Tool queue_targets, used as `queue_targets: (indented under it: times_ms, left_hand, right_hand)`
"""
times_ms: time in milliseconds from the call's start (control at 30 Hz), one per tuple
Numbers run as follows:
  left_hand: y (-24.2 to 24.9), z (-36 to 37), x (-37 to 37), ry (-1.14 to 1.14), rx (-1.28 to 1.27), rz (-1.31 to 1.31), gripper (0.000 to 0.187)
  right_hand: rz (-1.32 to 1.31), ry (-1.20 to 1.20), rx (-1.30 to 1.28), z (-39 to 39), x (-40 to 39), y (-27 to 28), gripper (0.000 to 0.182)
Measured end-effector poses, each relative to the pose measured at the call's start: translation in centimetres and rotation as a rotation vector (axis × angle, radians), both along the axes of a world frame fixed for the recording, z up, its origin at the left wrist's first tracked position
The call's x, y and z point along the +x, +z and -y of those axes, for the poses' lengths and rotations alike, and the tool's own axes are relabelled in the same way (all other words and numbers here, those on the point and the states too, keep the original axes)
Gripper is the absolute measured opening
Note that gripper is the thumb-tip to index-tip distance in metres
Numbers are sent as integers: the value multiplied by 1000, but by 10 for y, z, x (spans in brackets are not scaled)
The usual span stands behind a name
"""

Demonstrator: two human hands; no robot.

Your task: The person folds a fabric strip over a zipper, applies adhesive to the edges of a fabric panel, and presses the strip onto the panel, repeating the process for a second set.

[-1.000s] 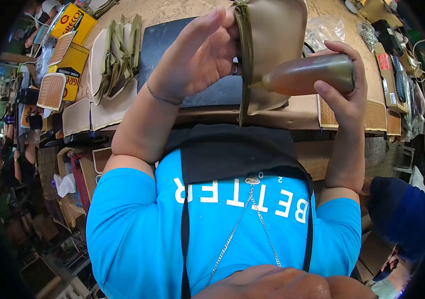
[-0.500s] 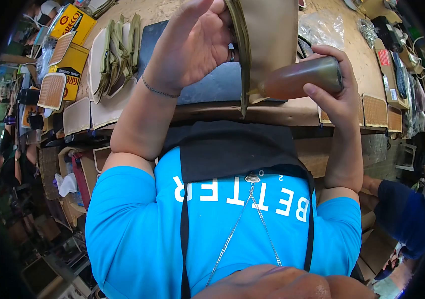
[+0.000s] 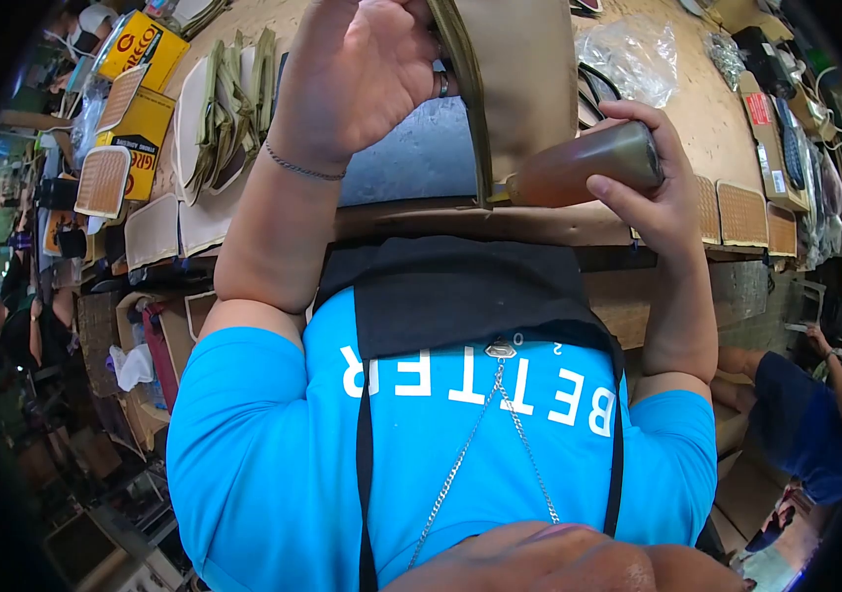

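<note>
My left hand [image 3: 381, 74] is raised at the top, its fingertips partly cut off by the frame, gripping the edge of a tan panel [image 3: 531, 74]. An olive folded strip [image 3: 468, 89] runs down the left edge of this panel. In my right hand [image 3: 662, 183] is a translucent bottle [image 3: 588, 163] of amber liquid, tilted almost flat. Its narrow tip points left, at the lower end of the strip; whether they touch is hard to tell. Behind my left hand lies a dark slab [image 3: 406, 163] on the workbench.
Panels with olive strips [image 3: 233, 109] lie stacked at the left, near yellow boxes [image 3: 135, 128]. Clear plastic [image 3: 628, 59] lies behind the bottle. Woven-textured pieces [image 3: 741, 215] line the bench's right edge. A person in dark blue [image 3: 801, 424] is at the lower right.
My left hand and the tan panel have moved a little left and up. My right hand has shifted slightly left with the bottle. The person at the right has raised an arm.
</note>
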State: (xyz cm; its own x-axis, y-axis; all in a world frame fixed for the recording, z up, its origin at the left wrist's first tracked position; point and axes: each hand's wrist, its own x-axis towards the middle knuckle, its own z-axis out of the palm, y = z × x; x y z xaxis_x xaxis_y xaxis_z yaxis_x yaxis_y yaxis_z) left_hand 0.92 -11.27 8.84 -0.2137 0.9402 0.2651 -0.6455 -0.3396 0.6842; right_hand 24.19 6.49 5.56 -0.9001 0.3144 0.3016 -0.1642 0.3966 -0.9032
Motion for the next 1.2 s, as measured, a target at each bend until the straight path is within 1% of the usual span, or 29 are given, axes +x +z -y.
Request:
queue_targets:
  times_ms: [100,133,200,233,267,333,367,400,433,467,500,533,567,600,667,700,767,833,867,933,967,1033,1067,1200]
  left_hand:
    - [3,0,0,19,15,61,68]
    - [3,-1,0,41,20,45,67]
    - [3,-2,-4,87,30,16,66]
    - [2,-1,-7,123,-11,41,68]
    - [-2,-1,-10,158,-49,69,70]
    - [-18,-8,-19,176,-50,87,62]
    - [-33,-14,-26,162,-12,78,53]
    - [-38,-18,-28,148,26,69,45]
    - [-40,-17,-23,181,-59,201,53]
    - [-47,-17,-23,203,-151,138,53]
    - [-53,-16,-20,223,-244,77,54]
    - [-56,-17,-18,241,-337,15,54]
    - [-59,-13,-11,300,-407,-133,53]
    - [-65,-11,-13,295,-409,-362,52]
    - [-82,-3,-21,277,-396,-819,50]
    - [-77,0,-7,461,-343,-952,40]
    - [-74,0,0,602,-384,-1145,33]
    - [-77,-3,-3,751,-383,-1291,23]
    - [-75,-1,-5,782,-414,-1408,22]
    - [-62,5,-2,830,-476,-1639,19]
    - [-60,7,-1,823,-484,-1697,19]
    - [-60,8,2,811,-499,-1812,18]
    - [-62,7,2,814,-491,-1827,17]
    - [-65,4,4,812,-479,-1887,16]
  right_hand:
    - [61,15,-2,-1,3,-1,57]
    - [82,20,3,-2,3,-1,57]
    - [86,32,-92,-10,4,-7,59]
    - [88,40,-139,-13,2,-11,60]
    - [11,73,-312,-13,0,-14,61]
    - [-146,140,-660,-12,-6,-22,63]
    - [-225,199,-746,-16,-11,-30,60]
    - [-283,230,-852,-18,-14,-33,58]
    - [-342,262,-958,-19,-18,-34,56]
    - [-400,294,-1065,-19,-23,-35,54]
    - [-464,324,-1131,-19,-29,-32,47]
    - [-487,370,-1147,-22,-34,-31,47]
    - [-512,413,-1161,-25,-38,-29,47]
    - [-538,455,-1174,-29,-42,-29,47]
    - [-549,447,-1261,-37,-45,-35,45]
    - [-549,438,-1280,-37,-48,-35,46]
    - [-519,392,-1318,-32,-50,-32,44]
    - [-472,259,-1306,-31,-43,-25,42]
    - [-448,192,-1300,-34,-40,-22,41]
    - [-482,136,-1200,-54,-27,-19,40]
    - [-496,104,-1151,-61,-21,-17,40]
    - [-465,-121,-866,-62,-14,-2,39]
    - [-448,-229,-721,-62,-10,8,40]
    - [-265,-337,-337,-61,-3,26,46]
